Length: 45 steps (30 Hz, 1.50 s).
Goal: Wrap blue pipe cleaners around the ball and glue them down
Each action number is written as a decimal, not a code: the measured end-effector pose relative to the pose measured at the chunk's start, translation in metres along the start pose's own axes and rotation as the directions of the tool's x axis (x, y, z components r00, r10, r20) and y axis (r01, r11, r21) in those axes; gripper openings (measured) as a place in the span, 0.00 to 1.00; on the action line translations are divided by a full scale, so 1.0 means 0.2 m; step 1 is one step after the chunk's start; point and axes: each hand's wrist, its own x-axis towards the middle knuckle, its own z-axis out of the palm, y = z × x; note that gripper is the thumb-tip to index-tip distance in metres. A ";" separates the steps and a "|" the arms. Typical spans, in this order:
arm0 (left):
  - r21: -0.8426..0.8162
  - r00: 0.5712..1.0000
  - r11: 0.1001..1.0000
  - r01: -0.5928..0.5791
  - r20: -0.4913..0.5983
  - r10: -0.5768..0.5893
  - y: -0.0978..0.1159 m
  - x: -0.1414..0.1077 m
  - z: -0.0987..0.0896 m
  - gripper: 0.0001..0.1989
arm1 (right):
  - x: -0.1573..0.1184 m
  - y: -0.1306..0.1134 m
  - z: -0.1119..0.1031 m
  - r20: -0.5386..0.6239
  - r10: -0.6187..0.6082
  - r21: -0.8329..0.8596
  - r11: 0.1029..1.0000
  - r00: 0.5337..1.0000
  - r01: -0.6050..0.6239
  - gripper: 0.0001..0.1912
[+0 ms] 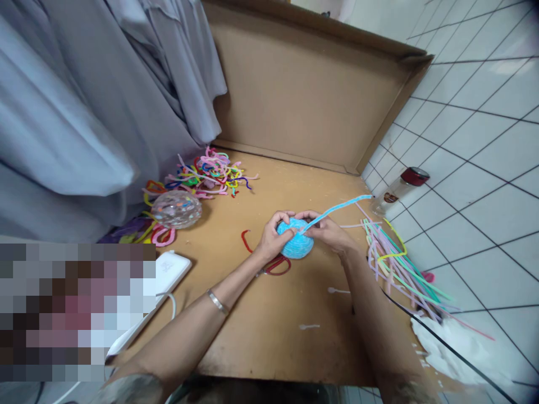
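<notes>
A pixelated patch covers the lower left of the frame and hides one end of a white box [170,272]; what the box is cannot be told. Near the centre, red-handled scissors [278,267] lie partly out of sight behind the blue ball [297,244] and the left hand [273,234]. The far fingers of both hands are partly hidden behind the ball, and both forearms run off the bottom edge.

At the upper left of the desk [269,331], a tangle of coloured strips [210,174] lies against a grey curtain [63,106], with a clear bowl [176,209] just in front. A jar [389,196] with a dark red lid stands right of centre by the tiled wall [467,146], above a loose bundle of pastel strips [391,264]. A black cable [446,340] crosses the lower right.

The left grip holds the ball, thumb across its face. The right hand [323,231] has its grip closed at the ball's upper right, where a blue strand [337,209] slants out, its tip near the jar.
</notes>
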 end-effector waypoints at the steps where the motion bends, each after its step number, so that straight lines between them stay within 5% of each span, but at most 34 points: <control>1: 0.000 1.000 1.000 0.005 0.001 -0.005 0.00 0.00 0.00 0.11 | -0.01 0.00 -0.01 0.027 0.000 -0.003 1.000 1.000 0.000 0.21; 7: -0.010 1.000 1.000 0.021 0.004 -0.021 0.02 0.00 0.00 0.11 | -0.01 0.00 -0.03 0.063 0.002 0.033 0.999 0.998 -0.004 0.21; 15: 0.006 1.000 1.000 0.013 0.018 -0.013 0.03 0.00 0.01 0.12 | 0.01 -0.01 0.05 -0.114 0.023 0.064 0.998 0.993 -0.015 0.15; 22: 0.014 0.999 0.999 -0.034 0.030 0.034 0.01 0.00 0.01 0.13 | 0.02 0.01 0.08 -0.132 0.054 0.101 0.994 0.990 -0.041 0.20; 31: 0.112 0.995 0.991 0.073 -0.076 -0.064 0.02 -0.01 0.02 0.14 | 0.02 0.01 0.05 -0.143 0.046 0.077 0.996 0.989 -0.035 0.17; 45: 0.030 0.997 0.996 0.078 0.024 -0.079 -0.02 -0.02 0.01 0.13 | 0.02 0.02 0.07 -0.154 0.047 0.122 0.992 0.987 -0.028 0.19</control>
